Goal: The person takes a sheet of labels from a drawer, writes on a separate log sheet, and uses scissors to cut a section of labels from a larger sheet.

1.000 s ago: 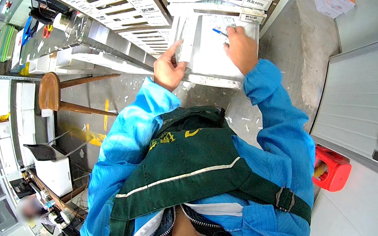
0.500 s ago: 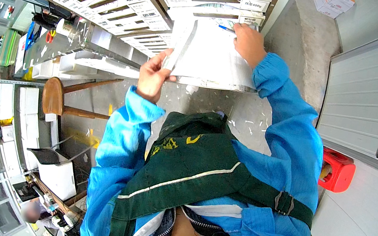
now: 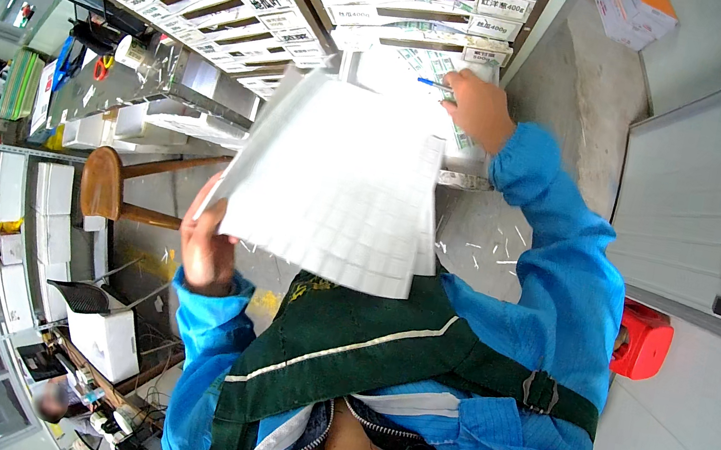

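Several large white rectangular paper sheets, spread across the centre of the frame, are pinched near their lower-left edge between the thumb and fingers of the left hand. At upper centre, a slim blue pen is held at the bent fingertips of the right hand, over an open shallow white drawer in which green-printed white sheets are laid.
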Motion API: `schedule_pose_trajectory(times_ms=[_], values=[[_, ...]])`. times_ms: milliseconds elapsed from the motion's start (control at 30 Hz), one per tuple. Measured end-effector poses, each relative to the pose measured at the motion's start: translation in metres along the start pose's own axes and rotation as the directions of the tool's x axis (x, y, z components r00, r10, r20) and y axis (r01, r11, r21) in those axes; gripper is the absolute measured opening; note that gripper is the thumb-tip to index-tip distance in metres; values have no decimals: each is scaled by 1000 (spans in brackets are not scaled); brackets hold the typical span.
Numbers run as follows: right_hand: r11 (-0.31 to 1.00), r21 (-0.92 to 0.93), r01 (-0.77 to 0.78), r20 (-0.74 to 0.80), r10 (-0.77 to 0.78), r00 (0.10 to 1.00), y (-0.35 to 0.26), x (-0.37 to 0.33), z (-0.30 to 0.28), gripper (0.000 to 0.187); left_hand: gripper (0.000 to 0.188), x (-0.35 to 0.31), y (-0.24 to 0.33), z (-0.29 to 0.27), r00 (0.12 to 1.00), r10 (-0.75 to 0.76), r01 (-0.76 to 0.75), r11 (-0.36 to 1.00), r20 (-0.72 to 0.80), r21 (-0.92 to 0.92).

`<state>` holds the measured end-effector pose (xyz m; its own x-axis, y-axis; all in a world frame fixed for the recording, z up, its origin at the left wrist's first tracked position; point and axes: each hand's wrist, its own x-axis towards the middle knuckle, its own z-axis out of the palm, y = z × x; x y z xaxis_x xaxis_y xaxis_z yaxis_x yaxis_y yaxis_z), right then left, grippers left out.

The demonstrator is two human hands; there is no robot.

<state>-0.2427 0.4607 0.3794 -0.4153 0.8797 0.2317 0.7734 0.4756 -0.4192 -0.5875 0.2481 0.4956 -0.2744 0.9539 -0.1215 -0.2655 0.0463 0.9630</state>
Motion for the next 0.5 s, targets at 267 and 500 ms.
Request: schedule_pose_trajectory(times_ms=[267, 500], values=[[929, 275, 249, 132, -293, 947, -94, -64, -3, 38, 30, -36, 6, -105, 889, 277, -168, 938, -365, 304], [968, 105, 229, 49, -235, 971, -101, -66, 11, 25, 24, -51, 24, -135, 773, 408, -229, 894, -486, 385]])
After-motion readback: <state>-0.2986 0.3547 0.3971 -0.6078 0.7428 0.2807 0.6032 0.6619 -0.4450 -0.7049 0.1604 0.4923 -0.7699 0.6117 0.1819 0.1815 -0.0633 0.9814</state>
